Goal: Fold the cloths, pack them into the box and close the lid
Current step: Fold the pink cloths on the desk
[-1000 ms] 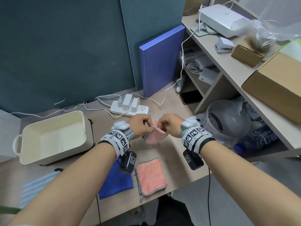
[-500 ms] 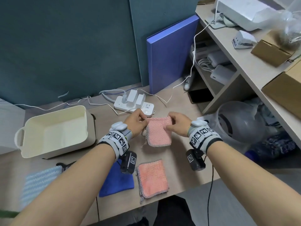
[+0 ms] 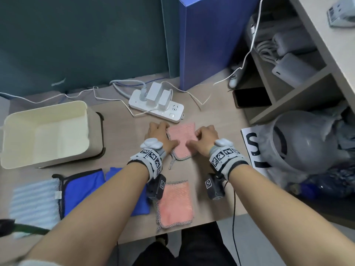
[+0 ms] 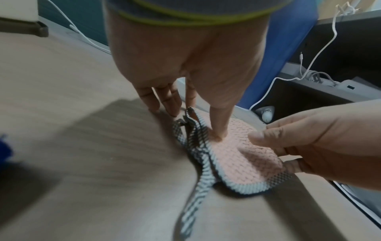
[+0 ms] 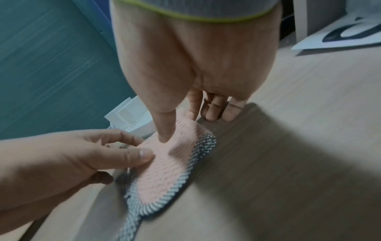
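A pink waffle cloth [image 3: 182, 138] with checked trim lies on the table between my hands, its loop trailing toward me. My left hand [image 3: 159, 135] holds its left edge, thumb pressed on top [image 4: 218, 135] and fingers down at the far side. My right hand [image 3: 204, 137] pinches the right edge, the thumb [image 5: 164, 137] on the pink weave [image 5: 164, 171]. The open cream box [image 3: 11, 120] stands at the left with nothing inside. A folded pink cloth [image 3: 174, 202] lies near the table's front edge.
Two blue cloths [image 3: 84, 191] and a light blue striped cloth [image 3: 34, 200] lie at the front left. A white power strip [image 3: 157, 106] with cables sits just behind the hands. A blue board [image 3: 203, 39] leans at the back; shelves and a plastic container [image 3: 303, 143] stand at the right.
Both hands held the pink cloth bunched in the air, spread it, then lowered it flat onto the table. The view has tilted down.
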{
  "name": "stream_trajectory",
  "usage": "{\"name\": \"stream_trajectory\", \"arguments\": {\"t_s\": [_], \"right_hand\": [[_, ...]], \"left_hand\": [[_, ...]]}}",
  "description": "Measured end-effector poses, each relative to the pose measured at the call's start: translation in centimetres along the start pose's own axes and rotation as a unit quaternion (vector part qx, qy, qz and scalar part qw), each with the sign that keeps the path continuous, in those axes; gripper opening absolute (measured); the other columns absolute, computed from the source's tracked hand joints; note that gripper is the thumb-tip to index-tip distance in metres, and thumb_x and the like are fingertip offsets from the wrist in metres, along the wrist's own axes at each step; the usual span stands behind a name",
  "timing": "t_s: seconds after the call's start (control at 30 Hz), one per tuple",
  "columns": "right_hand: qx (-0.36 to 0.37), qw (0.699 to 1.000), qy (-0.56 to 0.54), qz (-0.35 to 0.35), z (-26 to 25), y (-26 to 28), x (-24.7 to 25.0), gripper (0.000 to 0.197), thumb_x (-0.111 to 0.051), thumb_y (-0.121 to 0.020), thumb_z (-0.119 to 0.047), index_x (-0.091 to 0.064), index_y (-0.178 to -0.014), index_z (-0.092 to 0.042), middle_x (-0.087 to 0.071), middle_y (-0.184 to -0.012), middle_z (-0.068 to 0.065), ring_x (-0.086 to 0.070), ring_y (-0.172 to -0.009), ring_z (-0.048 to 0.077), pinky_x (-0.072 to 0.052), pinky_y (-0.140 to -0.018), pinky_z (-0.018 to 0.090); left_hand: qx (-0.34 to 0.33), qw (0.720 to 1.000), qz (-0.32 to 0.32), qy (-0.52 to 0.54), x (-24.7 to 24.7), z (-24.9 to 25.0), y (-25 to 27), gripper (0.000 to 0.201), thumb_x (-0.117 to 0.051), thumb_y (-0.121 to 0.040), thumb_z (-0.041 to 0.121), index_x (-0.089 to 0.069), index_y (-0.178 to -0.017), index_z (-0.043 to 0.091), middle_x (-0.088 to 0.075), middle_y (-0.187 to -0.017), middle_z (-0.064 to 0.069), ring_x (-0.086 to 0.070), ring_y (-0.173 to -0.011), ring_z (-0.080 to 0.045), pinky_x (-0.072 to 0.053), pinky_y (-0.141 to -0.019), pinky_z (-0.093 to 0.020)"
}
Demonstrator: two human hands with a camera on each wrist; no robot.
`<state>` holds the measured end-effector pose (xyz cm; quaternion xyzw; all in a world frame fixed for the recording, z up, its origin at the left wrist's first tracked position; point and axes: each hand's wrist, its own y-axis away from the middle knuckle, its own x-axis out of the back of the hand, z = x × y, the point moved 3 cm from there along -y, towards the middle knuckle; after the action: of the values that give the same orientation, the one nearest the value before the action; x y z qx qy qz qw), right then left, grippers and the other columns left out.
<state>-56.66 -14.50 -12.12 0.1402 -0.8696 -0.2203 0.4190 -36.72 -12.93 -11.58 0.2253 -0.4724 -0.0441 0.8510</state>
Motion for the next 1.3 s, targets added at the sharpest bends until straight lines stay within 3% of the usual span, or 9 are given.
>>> {"name": "stream_trajectory", "arguments": {"t_s": [0.13, 0.27, 0.33, 0.43, 0.57, 0.73, 0.87, 1.07, 1.3], "right_hand": [[0.012, 0.996, -0.09, -0.001, -0.4, 0.2, -0.1, 0.032, -0.08, -0.077, -0.015, -0.051, -0.087, -0.025, -0.057, -0.091, -0.002, -0.053, -0.077, 0.017, -0.044, -0.065, 0.03], [0.042, 0.981, -0.189, -0.023, -0.7, 2.1, -0.5, 0.061, -0.075, -0.081, -0.003, -0.043, -0.127, -0.028, -0.059, -0.099, -0.004, -0.061, -0.083, 0.016, -0.046, -0.066, 0.02], [0.078, 0.982, -0.172, -0.03, -1.6, 3.7, -0.3, 0.071, -0.072, -0.084, -0.002, -0.042, -0.139, -0.036, -0.062, -0.103, -0.005, -0.064, -0.085, 0.013, -0.047, -0.069, 0.016], [0.114, 0.987, -0.111, -0.026, -2.5, 5.3, -0.1, 0.052, -0.068, -0.085, -0.003, -0.054, -0.125, -0.033, -0.067, -0.106, -0.004, -0.062, -0.085, 0.014, -0.046, -0.069, 0.013], [0.115, 0.991, -0.06, -0.022, -3.9, 7.6, 0.4, 0.049, -0.062, -0.08, -0.004, -0.056, -0.113, -0.038, -0.065, -0.09, -0.009, -0.058, -0.078, 0.012, -0.047, -0.066, 0.025], [0.143, 0.99, -0.01, -0.002, -5.9, 11.1, 1.3, 0.036, -0.065, -0.078, -0.006, -0.052, -0.098, -0.034, -0.063, -0.083, -0.003, -0.054, -0.073, 0.018, -0.049, -0.068, 0.034], [0.174, 0.984, 0.023, 0.003, -6.6, 13.4, 2.1, 0.029, -0.067, -0.08, -0.009, -0.051, -0.093, -0.03, -0.06, -0.079, -0.005, -0.051, -0.072, 0.018, -0.049, -0.072, 0.036], [0.221, 0.973, 0.067, -0.005, -7.1, 15.9, 3.0, 0.039, -0.062, -0.082, -0.007, -0.055, -0.081, -0.045, -0.066, -0.098, 0.002, -0.06, -0.09, 0.026, -0.049, -0.083, 0.038], [0.198, 0.979, 0.044, -0.022, -5.3, 16.0, 3.8, 0.019, -0.076, -0.075, -0.03, -0.057, -0.077, -0.032, -0.064, -0.074, -0.007, -0.058, -0.07, 0.015, -0.053, -0.074, 0.036]], "left_hand": [[-0.039, 0.999, -0.016, 0.008, -0.2, 0.5, 0.1, 0.036, -0.077, -0.066, 0.04, -0.058, -0.096, 0.036, -0.043, -0.117, 0.0, -0.056, -0.097, -0.021, -0.053, -0.086, -0.035], [-0.083, 0.99, -0.009, 0.111, 0.1, 0.5, 1.3, 0.026, -0.077, -0.074, 0.023, -0.057, -0.091, 0.03, -0.059, -0.087, 0.002, -0.052, -0.07, -0.013, -0.04, -0.059, -0.024], [-0.108, 0.984, -0.007, 0.144, 0.9, 0.4, 2.7, 0.026, -0.074, -0.079, 0.017, -0.055, -0.093, 0.027, -0.056, -0.074, 0.009, -0.047, -0.062, -0.009, -0.036, -0.055, -0.023], [-0.154, 0.976, -0.026, 0.149, 2.0, 0.2, 4.4, 0.03, -0.069, -0.081, 0.012, -0.053, -0.097, 0.031, -0.063, -0.08, 0.007, -0.054, -0.068, -0.014, -0.045, -0.064, -0.028], [-0.222, 0.966, -0.029, 0.127, 4.2, -0.2, 6.5, 0.026, -0.067, -0.081, 0.011, -0.06, -0.095, 0.031, -0.067, -0.092, 0.008, -0.061, -0.086, -0.015, -0.046, -0.077, -0.028], [-0.216, 0.97, 0.01, 0.111, 6.4, -1.1, 9.2, 0.028, -0.082, -0.069, 0.017, -0.067, -0.083, 0.035, -0.062, -0.093, 0.009, -0.057, -0.08, -0.005, -0.042, -0.07, -0.019], [-0.22, 0.97, -0.027, 0.1, 7.0, -1.2, 11.2, 0.028, -0.085, -0.068, 0.015, -0.062, -0.07, 0.032, -0.062, -0.088, 0.001, -0.062, -0.075, -0.019, -0.055, -0.073, -0.035], [-0.214, 0.966, -0.005, 0.148, 8.0, -1.1, 14.2, 0.015, -0.074, -0.082, 0.029, -0.062, -0.075, 0.022, -0.067, -0.069, 0.001, -0.06, -0.061, -0.014, -0.054, -0.063, -0.032], [-0.149, 0.974, 0.045, 0.166, 7.8, -1.0, 17.0, 0.018, -0.072, -0.087, 0.023, -0.056, -0.079, 0.019, -0.065, -0.067, 0.001, -0.054, -0.056, -0.011, -0.042, -0.053, -0.026]]}}
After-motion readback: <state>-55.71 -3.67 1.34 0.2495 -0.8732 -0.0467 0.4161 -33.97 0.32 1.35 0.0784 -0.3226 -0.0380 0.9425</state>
